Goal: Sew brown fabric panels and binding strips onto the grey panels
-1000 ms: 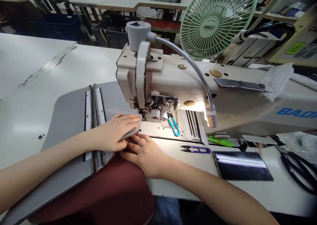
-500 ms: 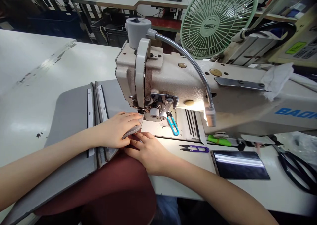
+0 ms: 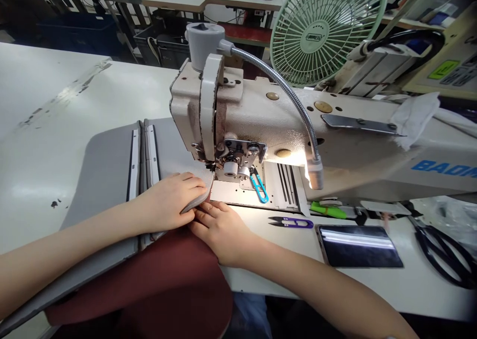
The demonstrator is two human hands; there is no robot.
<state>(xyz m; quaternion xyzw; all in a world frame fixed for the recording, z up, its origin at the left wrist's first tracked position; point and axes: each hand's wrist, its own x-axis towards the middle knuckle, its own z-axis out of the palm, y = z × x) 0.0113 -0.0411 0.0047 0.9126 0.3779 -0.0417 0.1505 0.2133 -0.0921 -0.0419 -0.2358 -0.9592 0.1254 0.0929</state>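
Observation:
A grey padded fabric panel (image 3: 106, 165) with a dark red underside (image 3: 164, 274) lies under the head of a sewing machine (image 3: 257, 115), its edge at the presser foot (image 3: 210, 167). My left hand (image 3: 173, 197) is closed over the panel's rounded edge, fingers on top and thumb hidden below. Close beside it, my right hand (image 3: 221, 229) pinches the dark red layer at the edge; its fingertips are partly hidden under the fold. Two white strips (image 3: 152, 152) run across the panel, left of my left hand.
Blue thread snips (image 3: 259, 186) lie on the machine bed, purple snips (image 3: 292, 222) on the table. Farther right are a phone (image 3: 361, 246), black-handled scissors (image 3: 443, 254) and a green-handled tool (image 3: 328, 210). A bendable lamp (image 3: 316, 175) lights the bed; a green fan (image 3: 324, 33) stands behind.
My left hand has drawn back slightly from the presser foot, uncovering more of the grey edge there. The panel has shifted a little; my right hand stays nearly in place.

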